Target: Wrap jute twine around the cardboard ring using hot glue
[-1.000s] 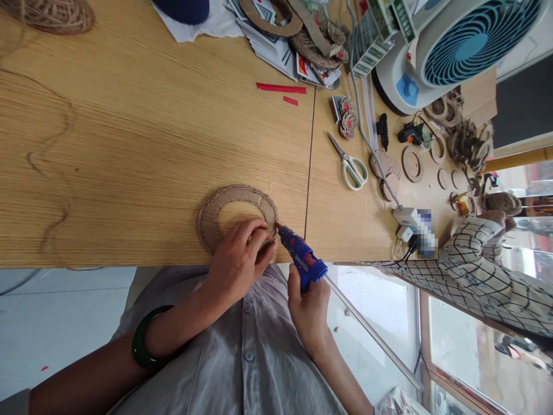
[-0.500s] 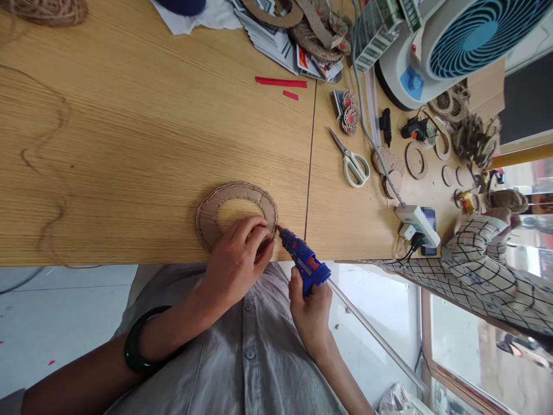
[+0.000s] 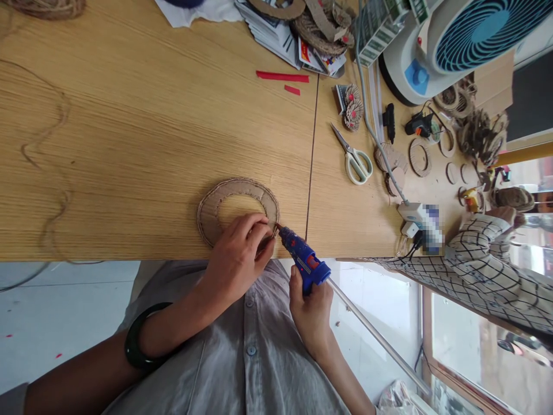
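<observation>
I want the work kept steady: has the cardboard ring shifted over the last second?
No, not visibly: the cardboard ring keeps its place left of the table seam; only the view shifted slightly.

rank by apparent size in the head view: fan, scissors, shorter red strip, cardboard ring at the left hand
1. Fan, even cut off by the frame edge
2. Cardboard ring, partly hidden by the left hand
3. Scissors
4. Shorter red strip
</observation>
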